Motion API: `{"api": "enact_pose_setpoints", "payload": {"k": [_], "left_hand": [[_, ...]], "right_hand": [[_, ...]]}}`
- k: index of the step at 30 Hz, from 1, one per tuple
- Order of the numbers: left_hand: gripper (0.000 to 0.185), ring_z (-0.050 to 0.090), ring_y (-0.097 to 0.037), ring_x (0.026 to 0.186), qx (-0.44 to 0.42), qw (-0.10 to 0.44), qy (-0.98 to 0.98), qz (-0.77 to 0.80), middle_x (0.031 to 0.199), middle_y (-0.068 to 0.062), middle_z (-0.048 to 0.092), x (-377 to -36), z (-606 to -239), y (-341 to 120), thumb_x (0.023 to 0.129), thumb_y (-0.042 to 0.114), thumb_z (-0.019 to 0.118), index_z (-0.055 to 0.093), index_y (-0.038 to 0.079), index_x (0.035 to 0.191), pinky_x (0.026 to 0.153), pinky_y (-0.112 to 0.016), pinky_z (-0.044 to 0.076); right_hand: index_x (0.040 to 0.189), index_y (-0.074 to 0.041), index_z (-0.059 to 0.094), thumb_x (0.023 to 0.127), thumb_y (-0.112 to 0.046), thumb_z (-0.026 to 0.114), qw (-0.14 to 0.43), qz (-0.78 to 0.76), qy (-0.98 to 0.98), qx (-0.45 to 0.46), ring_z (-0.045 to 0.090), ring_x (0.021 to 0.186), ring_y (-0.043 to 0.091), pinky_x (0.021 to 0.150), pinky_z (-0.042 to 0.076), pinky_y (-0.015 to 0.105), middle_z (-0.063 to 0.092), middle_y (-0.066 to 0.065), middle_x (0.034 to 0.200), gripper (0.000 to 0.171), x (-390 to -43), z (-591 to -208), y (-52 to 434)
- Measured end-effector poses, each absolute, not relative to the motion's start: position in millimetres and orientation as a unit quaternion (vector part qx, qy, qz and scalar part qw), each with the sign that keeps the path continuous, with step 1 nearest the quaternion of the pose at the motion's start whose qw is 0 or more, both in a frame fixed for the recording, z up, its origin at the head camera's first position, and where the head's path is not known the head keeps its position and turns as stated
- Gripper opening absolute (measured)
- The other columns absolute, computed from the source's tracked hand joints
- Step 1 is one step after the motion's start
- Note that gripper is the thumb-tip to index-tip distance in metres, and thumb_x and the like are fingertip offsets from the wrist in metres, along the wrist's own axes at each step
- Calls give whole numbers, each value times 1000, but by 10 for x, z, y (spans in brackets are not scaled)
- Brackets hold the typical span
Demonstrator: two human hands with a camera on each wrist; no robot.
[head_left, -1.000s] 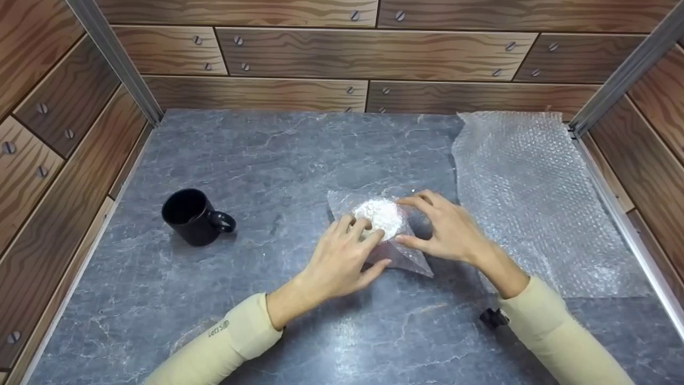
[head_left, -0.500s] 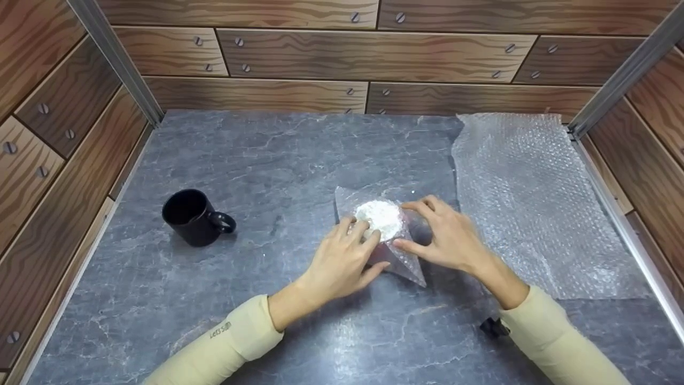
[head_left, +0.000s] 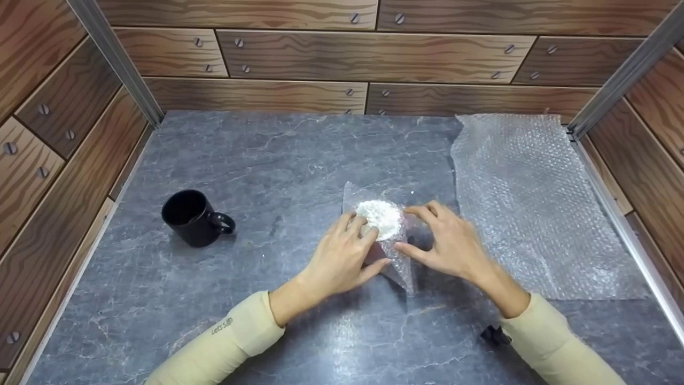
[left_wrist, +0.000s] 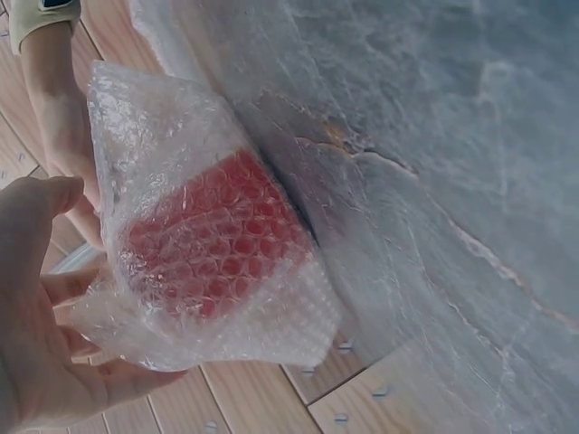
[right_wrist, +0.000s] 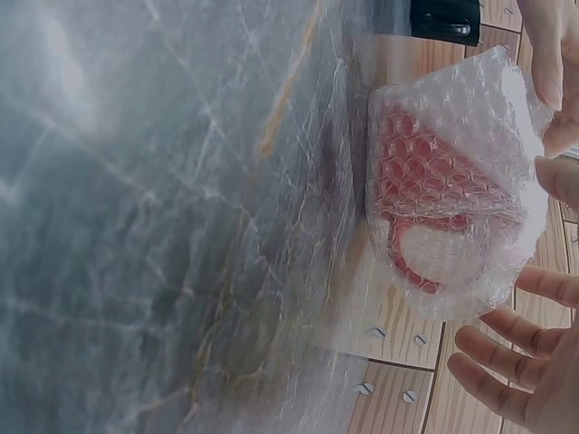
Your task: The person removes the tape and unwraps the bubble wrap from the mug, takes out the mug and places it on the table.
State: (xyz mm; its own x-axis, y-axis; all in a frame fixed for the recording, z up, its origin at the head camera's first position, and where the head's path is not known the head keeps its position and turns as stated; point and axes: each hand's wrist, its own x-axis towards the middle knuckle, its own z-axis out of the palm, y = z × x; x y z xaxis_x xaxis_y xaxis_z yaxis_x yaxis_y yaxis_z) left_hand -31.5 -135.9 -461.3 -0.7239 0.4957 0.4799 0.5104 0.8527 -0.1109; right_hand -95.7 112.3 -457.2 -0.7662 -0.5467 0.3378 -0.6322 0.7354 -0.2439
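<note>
A red mug wrapped in bubble wrap (head_left: 380,216) stands between my hands, its bright wrapped top facing up. The red wall shows through the bubbles in the left wrist view (left_wrist: 217,240), and the red handle (right_wrist: 407,262) shows in the right wrist view. My left hand (head_left: 342,256) lies over its near left side, fingers bent onto the top rim, thumb spread apart. My right hand (head_left: 451,240) curves thumb and fingers around its right side. A loose pointed flap of wrap (head_left: 401,272) sticks out toward me.
A black mug (head_left: 189,219) stands on the left, handle to the right. A large sheet of bubble wrap (head_left: 534,203) lies flat at the right. Wood-patterned walls (head_left: 374,53) enclose the grey marbled table (head_left: 278,155).
The wrapped mug has turned clockwise, its near flap swinging left and toward me. My right hand has shifted slightly nearer to me; the left has barely moved.
</note>
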Motion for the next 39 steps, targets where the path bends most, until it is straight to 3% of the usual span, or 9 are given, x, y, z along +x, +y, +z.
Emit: {"api": "enact_pose_setpoints", "payload": {"k": [21, 31, 39], "left_hand": [[57, 62, -32, 127, -278, 226, -933, -32, 123, -12, 69, -419, -4608, -1377, 96, 67, 61, 71, 14, 112, 119, -47, 50], [57, 63, -31, 126, -268, 231, -935, -21, 123, -11, 68, -455, -4608, -1399, 95, 71, 59, 70, 19, 116, 115, -47, 52], [60, 61, -34, 134, -274, 224, -935, -14, 134, -13, 68, -464, -4601, -1409, 93, 72, 60, 70, 20, 121, 117, -50, 50]], "right_hand": [[131, -16, 68, 83, -55, 82, 137, 199, -920, 308, 57, 74, 15, 55, 43, 21, 65, 5, 95, 63, -821, -4639, 1114], [129, -13, 69, 84, -48, 83, 133, 218, -915, 313, 68, 82, 23, 61, 54, 28, 69, 4, 96, 59, -732, -4641, 1086], [128, -14, 69, 84, -45, 84, 152, 224, -910, 313, 67, 81, 18, 63, 54, 28, 69, 2, 93, 55, -698, -4671, 1078]]}}
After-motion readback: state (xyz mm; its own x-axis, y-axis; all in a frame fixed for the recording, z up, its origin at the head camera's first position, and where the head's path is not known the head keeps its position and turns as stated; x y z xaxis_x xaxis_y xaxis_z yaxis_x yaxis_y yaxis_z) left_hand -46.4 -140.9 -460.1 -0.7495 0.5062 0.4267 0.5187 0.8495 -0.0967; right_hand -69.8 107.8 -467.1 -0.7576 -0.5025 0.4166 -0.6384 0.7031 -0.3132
